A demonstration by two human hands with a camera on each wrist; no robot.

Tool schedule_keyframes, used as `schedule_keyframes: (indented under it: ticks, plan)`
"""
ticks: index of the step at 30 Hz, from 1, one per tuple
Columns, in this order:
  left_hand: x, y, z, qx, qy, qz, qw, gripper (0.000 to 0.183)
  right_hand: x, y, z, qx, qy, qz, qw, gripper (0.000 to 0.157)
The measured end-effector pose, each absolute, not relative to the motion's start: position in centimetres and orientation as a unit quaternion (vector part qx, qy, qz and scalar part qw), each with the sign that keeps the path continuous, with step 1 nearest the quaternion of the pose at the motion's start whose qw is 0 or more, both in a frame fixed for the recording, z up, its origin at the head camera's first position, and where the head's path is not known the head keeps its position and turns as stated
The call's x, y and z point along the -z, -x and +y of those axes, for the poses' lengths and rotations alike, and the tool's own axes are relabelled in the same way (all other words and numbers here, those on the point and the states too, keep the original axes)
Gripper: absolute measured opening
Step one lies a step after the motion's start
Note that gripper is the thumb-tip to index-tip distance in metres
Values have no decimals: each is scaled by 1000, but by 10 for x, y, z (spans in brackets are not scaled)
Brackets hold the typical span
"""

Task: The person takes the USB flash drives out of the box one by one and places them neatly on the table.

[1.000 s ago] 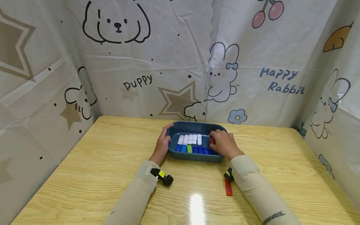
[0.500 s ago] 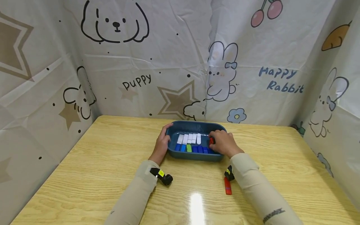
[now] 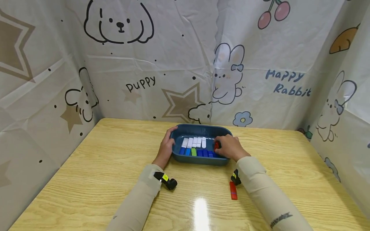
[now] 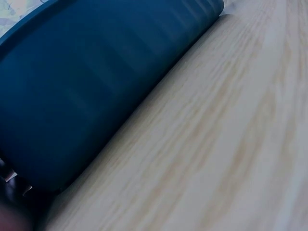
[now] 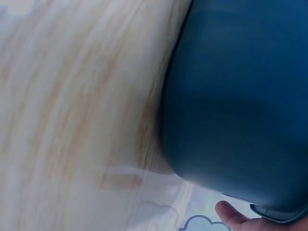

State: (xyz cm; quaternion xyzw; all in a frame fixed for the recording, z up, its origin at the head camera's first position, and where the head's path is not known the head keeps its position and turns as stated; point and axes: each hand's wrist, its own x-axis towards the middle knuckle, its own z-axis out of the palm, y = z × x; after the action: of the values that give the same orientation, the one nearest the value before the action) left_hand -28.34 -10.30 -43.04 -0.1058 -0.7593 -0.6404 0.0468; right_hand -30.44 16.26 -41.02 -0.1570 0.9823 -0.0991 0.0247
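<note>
A dark blue plastic box [image 3: 202, 161] stands on the table, and my left hand [image 3: 164, 151] grips its left end with the fingers on the rim. Inside lie a row of white stick-shaped pieces [image 3: 189, 142], a row of blue ones [image 3: 205, 153] in front, and one green piece [image 3: 193, 152]. My right hand [image 3: 231, 147] reaches over the right end and pinches a small red piece [image 3: 216, 145], mostly hidden by the fingers. A longer red stick [image 3: 233, 191] with a thin purple band lies on the table near the right wrist. Both wrist views mostly show the box's outer wall [image 4: 96, 72].
The wood-grain table [image 3: 115, 154] carries the box near its back edge. Behind and at both sides hangs a printed cloth [image 3: 130, 64]. Small black cameras sit on the left wrist [image 3: 166, 180] and right wrist [image 3: 235, 177].
Only the head view has shifted very slightly. Both hands keep their places at the box, and the right fingers stay at the red piece.
</note>
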Motion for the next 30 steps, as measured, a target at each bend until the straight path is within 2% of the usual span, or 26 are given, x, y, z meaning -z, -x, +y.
schedule_keyframes:
  ticks: [16, 30]
  plan:
    - [429, 282, -104, 644, 109, -756, 45, 59, 407, 304, 159, 78, 147, 986, 35, 39]
    - [429, 283, -103, 642, 104, -758, 46, 60, 409, 302, 157, 69, 132, 989, 10, 35]
